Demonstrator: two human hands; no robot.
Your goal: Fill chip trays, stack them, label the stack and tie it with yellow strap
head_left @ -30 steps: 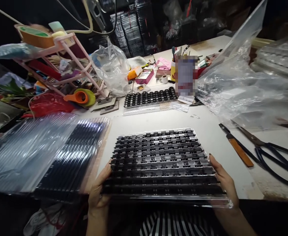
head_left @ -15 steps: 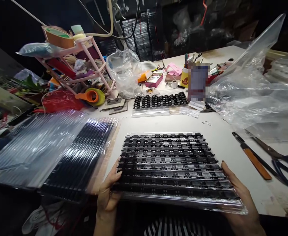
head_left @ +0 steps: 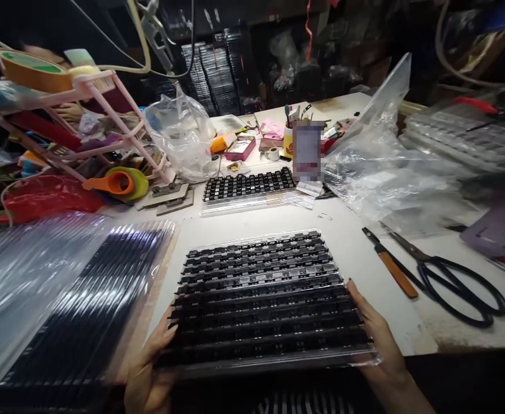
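Clear tray (head_left: 338, 356) with rows of black parts (head_left: 256, 299) is held at 6 o'clock. Its edge is pinched by left hand (head_left: 149, 362) at 8 o'clock, right side cupped by right hand (head_left: 384, 351) at 4; fingers underneath mostly hidden. Best kept level, sides evenly supported, rows unpressed by thumbs.

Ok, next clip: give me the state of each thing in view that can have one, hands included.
Left hand: closed on the near tray's left side
Right hand: closed on its right side
Near tray: held, filled with rows of black parts
Far tray: lying flat, holding black parts
Scissors: lying down, blade opening unclear
Orange-handled tool: lying beside the scissors
Yellow cup: upright, holding tools
Pink rack: loaded
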